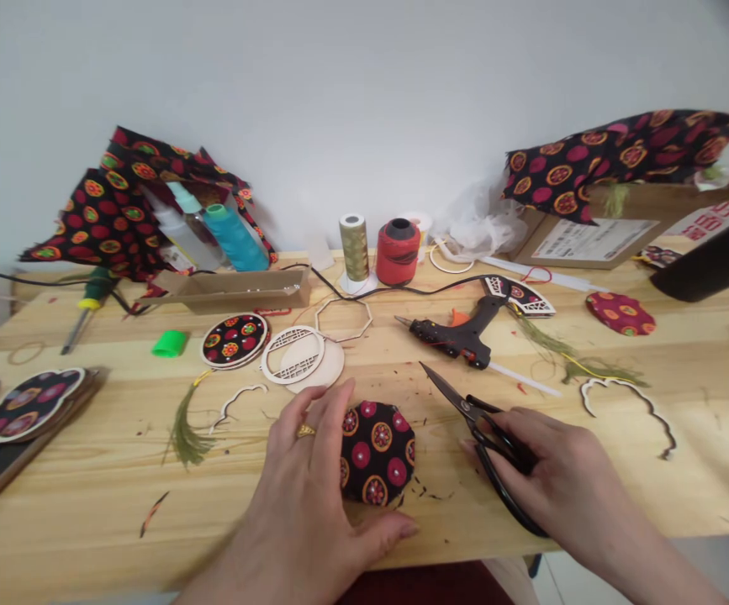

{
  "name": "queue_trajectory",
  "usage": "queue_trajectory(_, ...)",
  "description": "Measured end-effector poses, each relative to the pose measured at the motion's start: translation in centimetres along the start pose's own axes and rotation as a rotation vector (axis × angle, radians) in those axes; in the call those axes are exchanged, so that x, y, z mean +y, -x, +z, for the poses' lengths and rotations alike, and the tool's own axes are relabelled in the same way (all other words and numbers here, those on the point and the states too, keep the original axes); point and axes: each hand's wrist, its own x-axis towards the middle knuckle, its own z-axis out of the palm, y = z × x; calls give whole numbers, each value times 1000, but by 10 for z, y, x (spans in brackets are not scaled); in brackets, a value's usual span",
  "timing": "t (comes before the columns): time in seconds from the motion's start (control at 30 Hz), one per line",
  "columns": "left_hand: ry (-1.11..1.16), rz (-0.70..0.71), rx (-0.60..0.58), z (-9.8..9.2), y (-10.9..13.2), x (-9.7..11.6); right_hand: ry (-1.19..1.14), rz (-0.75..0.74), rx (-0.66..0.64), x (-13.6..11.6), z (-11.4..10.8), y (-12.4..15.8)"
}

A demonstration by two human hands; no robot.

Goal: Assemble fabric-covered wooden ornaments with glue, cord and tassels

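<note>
My left hand (pixel 310 491) is curled around the left and near edges of an eight-sided piece covered in black patterned fabric (pixel 379 452), with the thumb at its lower edge. Its left side is partly hidden by the fingers. In my right hand (pixel 550 470) is a pair of black-handled scissors (pixel 478 418), the blades pointing up and left, close together. Dark scraps of thread and cloth lie on the wood between the two hands. Beyond the scissors rests a black glue gun (pixel 458 332) with a white glue stick in its back.
Behind my left hand are wooden openwork rings (pixel 293 355), a fabric-covered round (pixel 234 340) with a green tassel (pixel 190 427), and a green cap (pixel 171 343). Thread spools (pixel 398 252), a long cardboard tray (pixel 244 290) and a box (pixel 597 227) stand along the wall. A cable crosses the table.
</note>
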Motion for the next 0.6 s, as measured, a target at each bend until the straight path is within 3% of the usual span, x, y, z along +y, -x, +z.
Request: queue_trajectory(0.6,-199,124,-9,4,-22,12,-2,42,-19,0,1,0)
